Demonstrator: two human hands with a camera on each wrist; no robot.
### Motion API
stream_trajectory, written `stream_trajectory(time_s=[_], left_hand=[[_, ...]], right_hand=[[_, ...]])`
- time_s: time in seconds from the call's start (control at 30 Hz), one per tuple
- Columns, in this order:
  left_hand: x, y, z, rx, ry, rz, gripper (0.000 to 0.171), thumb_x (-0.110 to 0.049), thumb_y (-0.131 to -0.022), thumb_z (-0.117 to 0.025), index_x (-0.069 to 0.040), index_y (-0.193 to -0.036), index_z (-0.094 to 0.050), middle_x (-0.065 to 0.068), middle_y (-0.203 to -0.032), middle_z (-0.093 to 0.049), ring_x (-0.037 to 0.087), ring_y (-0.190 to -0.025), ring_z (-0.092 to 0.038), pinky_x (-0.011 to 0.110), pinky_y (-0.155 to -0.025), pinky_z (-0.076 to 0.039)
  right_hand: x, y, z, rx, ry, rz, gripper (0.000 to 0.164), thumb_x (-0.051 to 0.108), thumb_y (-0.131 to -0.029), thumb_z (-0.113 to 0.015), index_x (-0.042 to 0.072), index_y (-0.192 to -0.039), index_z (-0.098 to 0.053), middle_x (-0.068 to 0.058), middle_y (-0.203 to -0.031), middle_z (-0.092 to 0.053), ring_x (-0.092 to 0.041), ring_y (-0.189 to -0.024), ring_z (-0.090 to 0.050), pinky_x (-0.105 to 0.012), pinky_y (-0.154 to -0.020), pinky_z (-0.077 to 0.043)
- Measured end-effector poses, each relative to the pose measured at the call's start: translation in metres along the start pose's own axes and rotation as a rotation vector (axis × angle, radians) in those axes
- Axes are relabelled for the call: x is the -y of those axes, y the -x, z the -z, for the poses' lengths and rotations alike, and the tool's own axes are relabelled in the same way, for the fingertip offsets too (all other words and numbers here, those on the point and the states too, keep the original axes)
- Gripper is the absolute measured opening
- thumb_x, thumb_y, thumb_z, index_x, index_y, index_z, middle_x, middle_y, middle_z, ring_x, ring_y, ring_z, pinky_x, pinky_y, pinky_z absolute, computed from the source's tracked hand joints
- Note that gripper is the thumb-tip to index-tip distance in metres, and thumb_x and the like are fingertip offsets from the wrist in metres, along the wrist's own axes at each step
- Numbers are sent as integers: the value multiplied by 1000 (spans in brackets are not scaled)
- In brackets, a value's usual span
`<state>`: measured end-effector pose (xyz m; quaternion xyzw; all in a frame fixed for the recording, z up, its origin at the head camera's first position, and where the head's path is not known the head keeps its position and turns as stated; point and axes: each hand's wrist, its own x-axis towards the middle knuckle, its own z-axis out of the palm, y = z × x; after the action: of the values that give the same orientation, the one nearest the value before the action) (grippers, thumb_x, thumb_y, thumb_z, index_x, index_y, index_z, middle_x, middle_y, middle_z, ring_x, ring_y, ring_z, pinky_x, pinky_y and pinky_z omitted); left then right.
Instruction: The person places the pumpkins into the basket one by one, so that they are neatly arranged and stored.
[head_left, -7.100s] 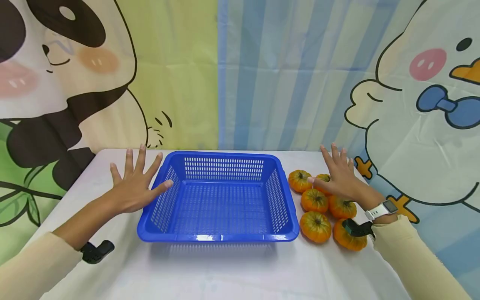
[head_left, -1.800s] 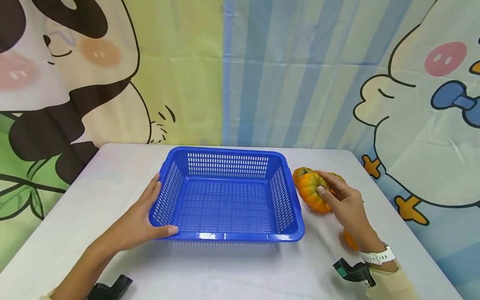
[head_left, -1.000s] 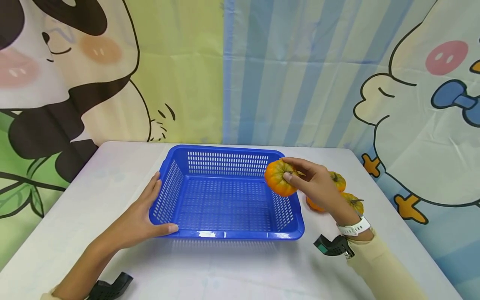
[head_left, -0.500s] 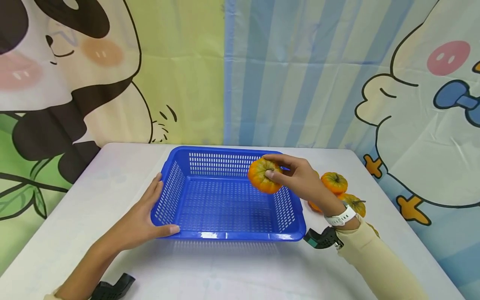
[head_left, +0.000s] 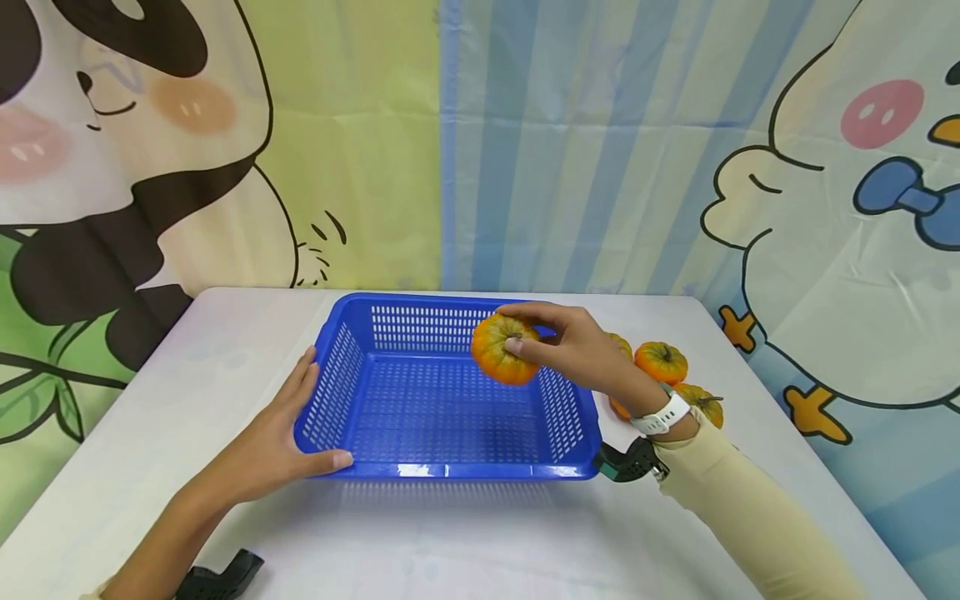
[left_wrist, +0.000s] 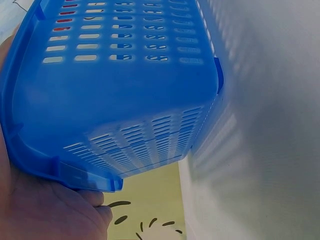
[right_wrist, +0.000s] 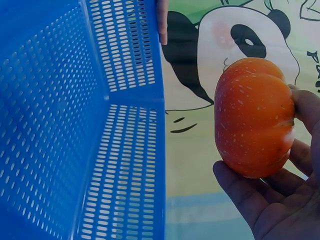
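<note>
An orange-and-green mini pumpkin (head_left: 497, 348) is gripped by my right hand (head_left: 573, 343), held above the right half of a blue plastic basket (head_left: 442, 471). Its thumb lies on the stem side. The right wrist view shows the orange underside of the pumpkin (right_wrist: 255, 117), the basket's slotted wall (right_wrist: 122, 170) beside it. My left hand (head_left: 273, 442) holds the basket's near left corner, thumb over the front rim and fingers along the left side. In the left wrist view, the left palm (left_wrist: 50, 212) lies against the outside of the rim. No pumpkin shows inside the basket.
More mini pumpkins lie on the white table (head_left: 465, 542) right of the basket, such as one orange pumpkin (head_left: 662, 362) and one greener pumpkin (head_left: 699, 398). Others are partly hidden by my right arm. A printed curtain (head_left: 562, 150) hangs behind the table.
My right hand has lifted a pumpkin from the group on the right and carried it left over the basket. My left hand, earlier spread above the basket's left side, now holds its corner.
</note>
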<state>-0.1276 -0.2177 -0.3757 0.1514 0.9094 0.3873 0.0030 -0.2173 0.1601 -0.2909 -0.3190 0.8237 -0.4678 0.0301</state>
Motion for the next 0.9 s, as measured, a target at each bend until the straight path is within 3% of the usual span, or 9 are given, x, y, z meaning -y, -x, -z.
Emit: stream_trajectory(time_s=[0.3, 0.6, 0.9], left_hand=[[1, 1, 0, -6, -7, -4, 122, -39, -74, -82, -9, -156, 3, -5, -161, 14, 43, -145, -2, 76, -99, -21], [0, 1, 2, -8, -21, 5, 122, -40, -74, -82, -9, -156, 4, -4, -161, 14, 46, -144, -4, 77, -98, -22], [1, 0, -1, -9, -17, 16, 122, -41, -74, -82, -10, -156, 4, -4, -161, 13, 45, -144, -4, 77, -98, -21]], right_hand=[[0, -19, -14, 14, -16, 66, 39, 17, -91, -70, 11, -129, -64, -3, -117, -64, -20, -98, -62, -30, -82, -56], [0, -37, -30, 92, -33, 45, 40, 24, -91, -70, 17, -130, -64, -3, -117, -63, -18, -97, -64, -31, -77, -57], [-4, -49, -35, 135, -83, 49, 41, 16, -90, -71, 12, -130, -64, -6, -119, -63, -22, -96, -65, -34, -73, -58]])
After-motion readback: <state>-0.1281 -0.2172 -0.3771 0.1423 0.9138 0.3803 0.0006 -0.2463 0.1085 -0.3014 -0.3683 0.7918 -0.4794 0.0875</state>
